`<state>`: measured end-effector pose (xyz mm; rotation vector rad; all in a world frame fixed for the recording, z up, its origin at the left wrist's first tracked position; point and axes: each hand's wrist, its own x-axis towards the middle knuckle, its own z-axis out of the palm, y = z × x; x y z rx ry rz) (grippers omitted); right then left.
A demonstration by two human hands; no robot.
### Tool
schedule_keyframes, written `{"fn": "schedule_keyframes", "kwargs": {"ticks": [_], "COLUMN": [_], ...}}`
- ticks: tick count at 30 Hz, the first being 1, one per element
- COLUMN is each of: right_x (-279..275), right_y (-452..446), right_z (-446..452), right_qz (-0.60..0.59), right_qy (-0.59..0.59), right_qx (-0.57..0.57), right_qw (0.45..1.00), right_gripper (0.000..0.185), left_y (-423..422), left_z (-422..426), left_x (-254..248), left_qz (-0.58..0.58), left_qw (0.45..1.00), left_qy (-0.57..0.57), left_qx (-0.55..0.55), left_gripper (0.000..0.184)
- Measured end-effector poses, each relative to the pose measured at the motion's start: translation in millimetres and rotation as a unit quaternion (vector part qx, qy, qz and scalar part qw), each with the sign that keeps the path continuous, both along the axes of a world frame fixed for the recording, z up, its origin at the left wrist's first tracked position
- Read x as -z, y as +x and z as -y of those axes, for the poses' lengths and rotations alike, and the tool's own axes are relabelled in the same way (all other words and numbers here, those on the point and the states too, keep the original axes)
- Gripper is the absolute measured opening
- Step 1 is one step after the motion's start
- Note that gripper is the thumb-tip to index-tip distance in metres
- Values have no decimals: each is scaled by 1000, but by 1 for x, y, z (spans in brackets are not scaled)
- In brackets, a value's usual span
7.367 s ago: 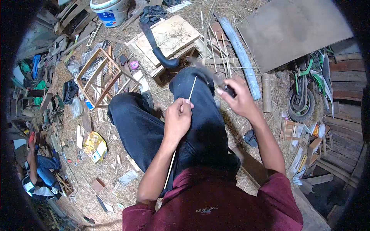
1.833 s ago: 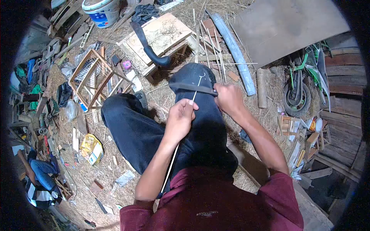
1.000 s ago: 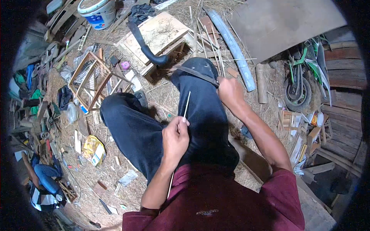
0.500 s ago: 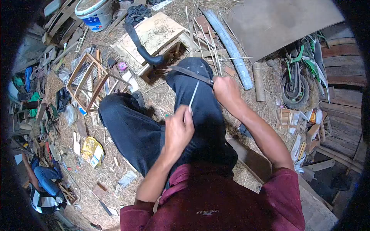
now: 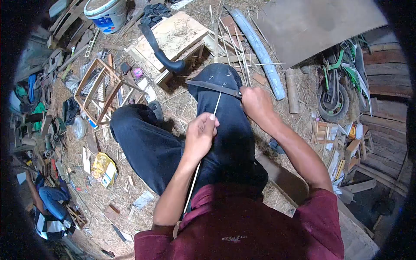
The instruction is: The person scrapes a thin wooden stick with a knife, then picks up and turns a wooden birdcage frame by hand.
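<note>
My left hand (image 5: 202,132) pinches a thin pale stick (image 5: 193,183), whose upper end points up over my right thigh. The stick's lower part runs down beside my left forearm. My right hand (image 5: 255,100) is closed round the handle of a knife (image 5: 211,86). The blade lies across my right knee, pointing left, and the stick's tip meets or passes under its lower edge. Beyond my knee, a curved blade with a black handle (image 5: 167,61) rests on a low wooden bench (image 5: 180,32).
A wooden frame (image 5: 113,96) and a yellow bag (image 5: 104,169) lie to the left. Another person (image 5: 53,201) sits at the far left. A bucket (image 5: 105,15) stands at the top left. Long sticks, a grey strip (image 5: 258,54) and a motorbike (image 5: 333,93) are to the right.
Over the last second, my left hand has moved up with the stick, bringing its tip to the blade. The knife has turned slightly and stays over my right knee.
</note>
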<state>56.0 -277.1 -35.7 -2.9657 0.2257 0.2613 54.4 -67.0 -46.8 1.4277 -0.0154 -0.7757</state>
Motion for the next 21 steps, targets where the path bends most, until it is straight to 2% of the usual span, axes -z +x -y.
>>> {"fn": "schedule_keyframes", "kwargs": {"ticks": [3, 6, 11, 15, 18, 21], "right_x": [9, 7, 1, 7, 4, 0], "right_y": [2, 4, 4, 7, 10, 11], "right_z": [3, 2, 7, 17, 16, 6], "right_qz": [27, 28, 5, -1, -7, 6], "right_qy": [17, 26, 37, 50, 27, 9], "right_qx": [32, 17, -62, -122, -122, -89], "right_qw": [999, 999, 997, 991, 992, 996], "right_gripper": [11, 11, 12, 11, 10, 10], "left_y": [-12, -4, 18, 24, 29, 15], "left_z": [-11, -11, -6, -3, -2, 0], "left_x": [1, -1, -4, -8, -5, -7], "left_qz": [-102, -198, -298, -350, -349, -321], "left_qw": [992, 968, 929, 909, 908, 924], "left_qy": [-68, -157, -220, -227, -234, -207], "left_qx": [3, -3, 2, -3, 12, -36], "left_gripper": [28, 28, 21, 21, 23, 25]}}
